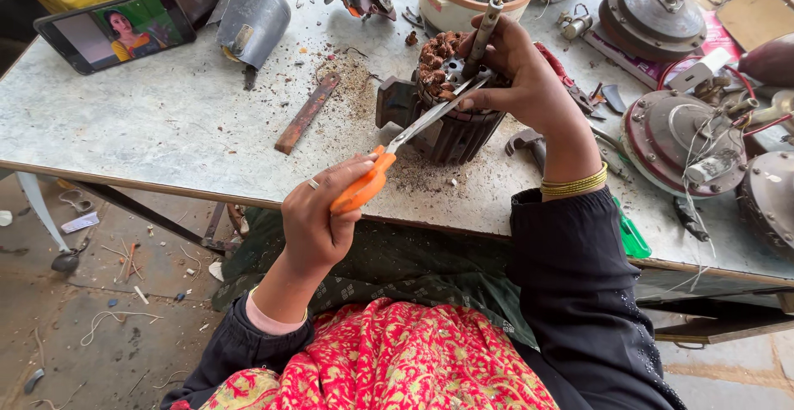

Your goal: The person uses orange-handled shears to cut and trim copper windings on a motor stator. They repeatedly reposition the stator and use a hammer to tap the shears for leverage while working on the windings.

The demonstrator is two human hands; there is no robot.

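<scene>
Orange scissors [389,160] gripped in left hand [318,216] | right hand [517,71] grips motor stator [451,100], blades touching.

A pale, scratched worktable [165,121] filled the view under daylight. At seven o'clock lay a dusty concrete floor [99,327], littered with wire scraps.

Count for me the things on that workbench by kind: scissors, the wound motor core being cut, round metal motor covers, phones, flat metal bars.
Scissors, orange handles, in the left hand: 1
Motor core, steadied by the right hand: 1
Round motor covers: 3
Phone: 1
Flat metal bar: 1
Total: 7
</scene>
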